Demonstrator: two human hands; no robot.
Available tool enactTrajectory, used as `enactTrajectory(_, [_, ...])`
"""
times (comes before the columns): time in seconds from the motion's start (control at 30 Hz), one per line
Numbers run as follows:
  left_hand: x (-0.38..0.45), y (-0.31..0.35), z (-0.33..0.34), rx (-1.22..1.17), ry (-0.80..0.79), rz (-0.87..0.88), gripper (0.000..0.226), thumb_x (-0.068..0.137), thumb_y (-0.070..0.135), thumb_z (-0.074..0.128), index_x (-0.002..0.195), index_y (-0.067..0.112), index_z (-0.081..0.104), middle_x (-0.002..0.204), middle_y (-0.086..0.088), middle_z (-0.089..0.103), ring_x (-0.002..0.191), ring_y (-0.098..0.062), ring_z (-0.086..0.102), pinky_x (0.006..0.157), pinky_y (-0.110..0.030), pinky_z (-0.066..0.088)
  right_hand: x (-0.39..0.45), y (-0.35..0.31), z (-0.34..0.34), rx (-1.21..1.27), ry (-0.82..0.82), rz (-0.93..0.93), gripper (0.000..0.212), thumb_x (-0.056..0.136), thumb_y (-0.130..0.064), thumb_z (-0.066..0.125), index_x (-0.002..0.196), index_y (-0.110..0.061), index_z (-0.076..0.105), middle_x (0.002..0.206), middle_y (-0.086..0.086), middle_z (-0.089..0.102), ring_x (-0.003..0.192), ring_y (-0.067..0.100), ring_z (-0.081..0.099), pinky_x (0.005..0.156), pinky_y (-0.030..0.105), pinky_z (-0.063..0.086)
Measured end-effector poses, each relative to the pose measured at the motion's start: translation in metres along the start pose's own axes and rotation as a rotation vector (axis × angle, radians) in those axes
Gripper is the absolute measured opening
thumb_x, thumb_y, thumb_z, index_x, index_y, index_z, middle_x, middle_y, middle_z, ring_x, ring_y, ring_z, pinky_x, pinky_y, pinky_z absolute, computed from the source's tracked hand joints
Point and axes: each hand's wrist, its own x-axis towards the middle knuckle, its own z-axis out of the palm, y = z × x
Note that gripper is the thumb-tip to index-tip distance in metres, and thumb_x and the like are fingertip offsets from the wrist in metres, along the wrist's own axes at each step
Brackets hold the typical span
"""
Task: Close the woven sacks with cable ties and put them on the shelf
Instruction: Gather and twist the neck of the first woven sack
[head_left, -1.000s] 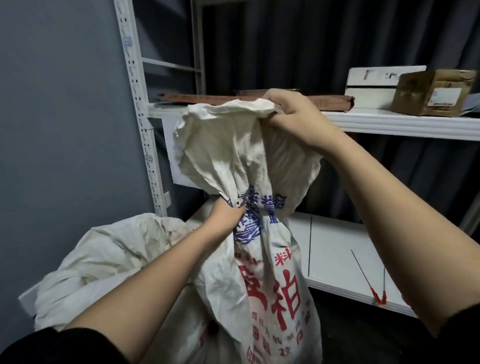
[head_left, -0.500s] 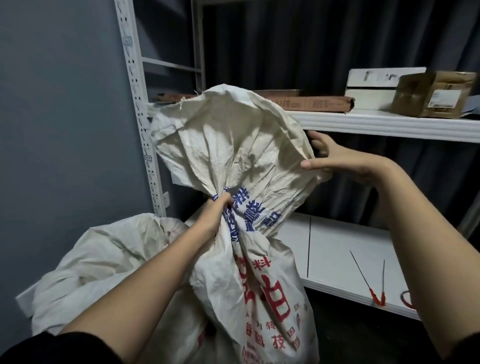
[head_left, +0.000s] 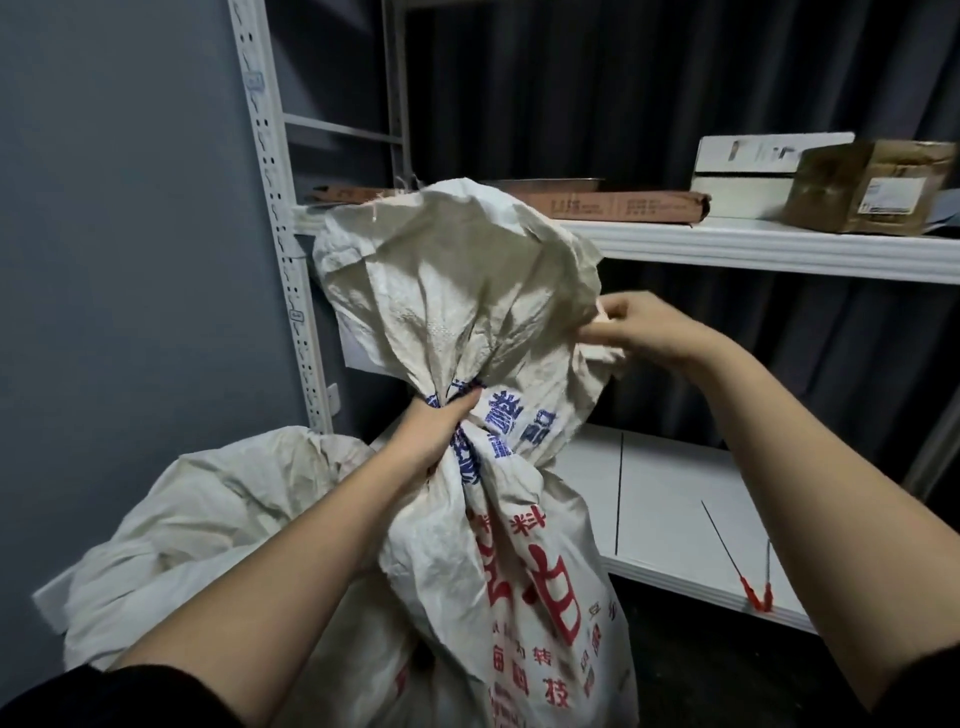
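Gathering the neck of a printed woven sack (head_left: 524, 561) before tying; the sack stands upright in front of the white shelving unit (head_left: 779, 249), its loose mouth fanned out above the grip. The left hand (head_left: 441, 431) is clenched tight round the bunched neck, fingers wrapped about the fabric just above the blue lettering; the right hand (head_left: 644, 327) pinches the right edge of the flared top between thumb and fingers, apparently drawing stray cloth inward. A second, unprinted woven sack (head_left: 208, 519) slumps at lower left, against the first; whether it is closed cannot be told. Two red cable ties (head_left: 748, 587) lie on the lower shelf board (head_left: 665, 499), well apart from both hands. Judged step: closure is in progress, no tie yet on the neck; the next move likely calls for the left hand to keep the neck compressed while the right releases the fabric, reaches for a tie and loops it beneath the flare; slackened grip would let the mouth spring open.
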Motion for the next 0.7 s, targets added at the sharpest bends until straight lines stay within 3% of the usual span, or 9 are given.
enactTrajectory(0.07, [0.003,0.001,-0.003,0.102,-0.040,0.026,0.042,0.092,0.021,0.061,0.132,0.013,0.053,0.126,-0.002,0.062,0.116,-0.019,0.057,0.106,-0.034,0.041,0.003,-0.013,-0.005,-0.041,0.127,-0.079,0.011,0.086,-0.021,0.069,0.083,-0.011,0.069,0.071,0.003,0.062,0.063,0.014,0.054,0.053,0.024,0.045])
enactTrajectory(0.13, [0.003,0.002,-0.005,0.192,-0.067,0.020,0.041,0.092,0.026,0.062,0.130,0.014,0.055,0.122,-0.001,0.064,0.113,-0.019,0.059,0.104,-0.035,0.043,0.004,-0.030,-0.010,-0.098,0.211,-0.180,0.022,0.085,-0.030,0.068,0.088,-0.008,0.069,0.075,0.004,0.061,0.066,0.012,0.054,0.056,0.026,0.043])
enactTrajectory(0.23, [0.002,0.003,0.000,0.235,-0.107,0.025,0.037,0.090,0.028,0.063,0.125,0.015,0.059,0.120,-0.002,0.066,0.110,-0.019,0.062,0.103,-0.036,0.045,0.006,-0.063,-0.013,-0.274,0.342,-0.385,0.020,0.083,-0.024,0.064,0.087,-0.004,0.066,0.075,0.002,0.058,0.068,0.007,0.050,0.061,0.029,0.038])
enactTrajectory(0.33, [-0.003,0.006,0.008,0.222,-0.144,0.032,0.035,0.089,0.031,0.063,0.121,0.018,0.061,0.120,-0.001,0.066,0.111,-0.020,0.061,0.105,-0.039,0.043,0.004,-0.094,-0.011,-0.380,0.388,-0.449,0.012,0.083,-0.027,0.063,0.089,-0.018,0.067,0.076,-0.009,0.061,0.067,-0.001,0.052,0.060,0.018,0.041])
enactTrajectory(0.4, [-0.004,0.006,0.014,0.181,-0.139,0.014,0.031,0.081,0.032,0.064,0.109,0.020,0.064,0.113,-0.004,0.069,0.108,-0.023,0.063,0.102,-0.040,0.045,0.006,-0.106,-0.008,-0.340,0.348,-0.435,0.010,0.082,-0.026,0.064,0.091,-0.022,0.066,0.077,-0.014,0.060,0.068,-0.005,0.054,0.058,0.008,0.041])
enactTrajectory(0.53, [-0.015,0.012,0.028,0.068,-0.221,-0.068,0.019,0.059,0.028,0.068,0.074,0.015,0.068,0.078,-0.003,0.066,0.081,-0.017,0.060,0.077,-0.026,0.045,0.015,-0.118,0.008,-0.147,0.323,-0.403,0.017,0.079,-0.015,0.068,0.095,-0.019,0.067,0.085,-0.014,0.062,0.074,-0.005,0.056,0.064,0.010,0.044])
enactTrajectory(0.63, [-0.023,0.018,0.034,0.010,-0.307,-0.112,0.017,0.072,0.026,0.077,0.081,0.013,0.073,0.075,0.004,0.072,0.075,-0.006,0.066,0.071,-0.013,0.048,0.020,-0.122,0.021,0.046,0.360,-0.374,0.014,0.079,-0.011,0.065,0.091,-0.017,0.068,0.087,-0.008,0.065,0.076,0.000,0.059,0.065,0.014,0.048])
enactTrajectory(0.7, [-0.027,0.021,0.039,-0.040,-0.325,-0.137,0.009,0.083,0.021,0.070,0.082,0.011,0.070,0.065,0.011,0.072,0.062,0.004,0.066,0.057,-0.005,0.046,0.024,-0.123,0.033,0.178,0.375,-0.327,0.010,0.081,-0.011,0.064,0.090,-0.015,0.068,0.087,-0.004,0.067,0.079,0.005,0.061,0.069,0.020,0.050])
